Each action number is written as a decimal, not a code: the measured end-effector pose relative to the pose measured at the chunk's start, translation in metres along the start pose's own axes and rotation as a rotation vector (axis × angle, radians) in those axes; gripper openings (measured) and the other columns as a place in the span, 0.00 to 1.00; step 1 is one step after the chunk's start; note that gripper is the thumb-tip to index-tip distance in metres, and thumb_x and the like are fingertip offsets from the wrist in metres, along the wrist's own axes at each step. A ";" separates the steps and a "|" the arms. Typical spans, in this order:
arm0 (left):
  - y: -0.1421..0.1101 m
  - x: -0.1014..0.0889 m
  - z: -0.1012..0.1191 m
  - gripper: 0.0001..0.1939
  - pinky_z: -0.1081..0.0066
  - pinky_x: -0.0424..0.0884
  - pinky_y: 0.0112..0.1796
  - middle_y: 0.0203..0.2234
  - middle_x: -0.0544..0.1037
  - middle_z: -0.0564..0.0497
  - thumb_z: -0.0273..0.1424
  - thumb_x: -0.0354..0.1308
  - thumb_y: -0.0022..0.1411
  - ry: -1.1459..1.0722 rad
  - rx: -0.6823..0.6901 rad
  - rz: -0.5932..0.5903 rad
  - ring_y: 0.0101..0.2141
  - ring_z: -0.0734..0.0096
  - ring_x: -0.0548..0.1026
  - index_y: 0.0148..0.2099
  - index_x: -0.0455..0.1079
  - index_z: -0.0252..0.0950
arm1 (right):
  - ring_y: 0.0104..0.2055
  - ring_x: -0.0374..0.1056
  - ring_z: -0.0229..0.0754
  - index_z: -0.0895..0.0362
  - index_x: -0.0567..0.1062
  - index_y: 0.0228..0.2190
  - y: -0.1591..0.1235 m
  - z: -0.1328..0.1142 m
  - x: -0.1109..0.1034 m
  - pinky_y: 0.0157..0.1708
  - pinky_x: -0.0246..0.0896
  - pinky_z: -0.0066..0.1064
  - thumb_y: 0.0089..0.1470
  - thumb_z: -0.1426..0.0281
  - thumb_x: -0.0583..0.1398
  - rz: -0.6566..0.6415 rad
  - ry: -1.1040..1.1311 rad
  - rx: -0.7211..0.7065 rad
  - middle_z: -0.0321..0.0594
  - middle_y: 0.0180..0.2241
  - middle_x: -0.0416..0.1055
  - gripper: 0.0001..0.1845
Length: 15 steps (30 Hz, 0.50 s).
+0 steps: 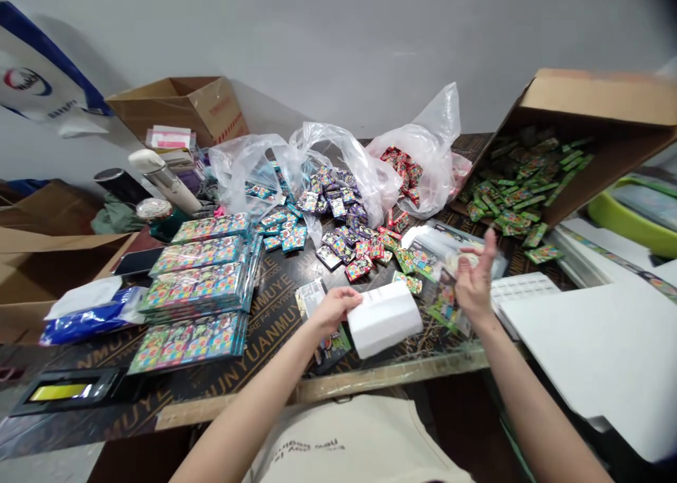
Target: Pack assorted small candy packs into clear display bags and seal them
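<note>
My left hand (337, 309) pinches the left edge of a white folded card (386, 319) above the table's front edge. Under and beside that card lies a printed clear packet (332, 345), partly covered. To the right, my right hand (474, 283) is raised with its fingers apart, next to clear plastic sleeves (441, 240). A green printed packet (445, 303) lies by its thumb; whether they touch is unclear. Small red boxes (360, 267), purple boxes (338, 247) and green boxes (407, 283) lie loose just beyond the card.
Stacked printed packs (195, 278) stand at left, near a blue wipes pack (95, 310) and bottles (163, 180). Plastic bags (423, 151) spill small boxes at the back. A tipped carton (597, 109) holds green boxes. White sheets (597, 342) lie at right.
</note>
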State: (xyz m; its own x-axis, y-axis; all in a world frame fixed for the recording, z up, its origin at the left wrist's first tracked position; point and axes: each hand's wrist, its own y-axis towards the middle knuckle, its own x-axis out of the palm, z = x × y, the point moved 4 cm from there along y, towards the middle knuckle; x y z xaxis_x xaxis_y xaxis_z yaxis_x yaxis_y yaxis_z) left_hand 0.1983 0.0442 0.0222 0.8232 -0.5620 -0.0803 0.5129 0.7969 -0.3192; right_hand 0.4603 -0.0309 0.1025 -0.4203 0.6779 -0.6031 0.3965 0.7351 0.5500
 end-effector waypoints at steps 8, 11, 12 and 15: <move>0.019 0.020 0.005 0.04 0.62 0.59 0.43 0.35 0.73 0.44 0.30 0.60 0.49 0.393 0.193 0.287 0.42 0.58 0.66 0.30 0.72 0.35 | 0.29 0.66 0.43 0.46 0.51 0.57 -0.065 -0.001 0.085 0.26 0.64 0.36 0.58 0.66 0.47 -0.267 -0.271 -0.099 0.49 0.47 0.56 0.26; 0.007 -0.040 0.008 0.11 0.59 0.54 0.48 0.45 0.69 0.42 0.29 0.56 0.54 0.511 0.189 0.450 0.49 0.56 0.60 0.41 0.71 0.37 | 0.36 0.65 0.47 0.44 0.55 0.56 -0.078 0.011 0.098 0.33 0.65 0.42 0.56 0.66 0.51 -0.306 -0.300 -0.225 0.50 0.53 0.51 0.25; 0.003 -0.060 0.006 0.13 0.59 0.53 0.48 0.46 0.68 0.42 0.29 0.56 0.54 0.540 0.166 0.494 0.50 0.56 0.59 0.43 0.70 0.37 | 0.39 0.64 0.49 0.44 0.56 0.55 -0.079 0.012 0.098 0.37 0.63 0.45 0.56 0.66 0.52 -0.296 -0.283 -0.263 0.50 0.54 0.50 0.25; -0.005 -0.105 -0.005 0.13 0.62 0.58 0.44 0.37 0.73 0.44 0.29 0.61 0.47 0.581 0.093 0.521 0.44 0.56 0.65 0.38 0.72 0.35 | 0.44 0.62 0.50 0.44 0.55 0.55 -0.071 -0.001 0.093 0.46 0.56 0.49 0.54 0.67 0.54 -0.207 -0.176 -0.294 0.48 0.54 0.52 0.27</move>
State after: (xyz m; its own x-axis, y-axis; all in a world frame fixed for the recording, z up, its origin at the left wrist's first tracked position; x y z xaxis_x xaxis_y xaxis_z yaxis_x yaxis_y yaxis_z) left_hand 0.1086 0.0979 0.0275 0.7169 -0.1156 -0.6875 0.1348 0.9905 -0.0260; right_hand 0.3925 -0.0197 0.0074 -0.3104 0.5219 -0.7945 0.0562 0.8444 0.5327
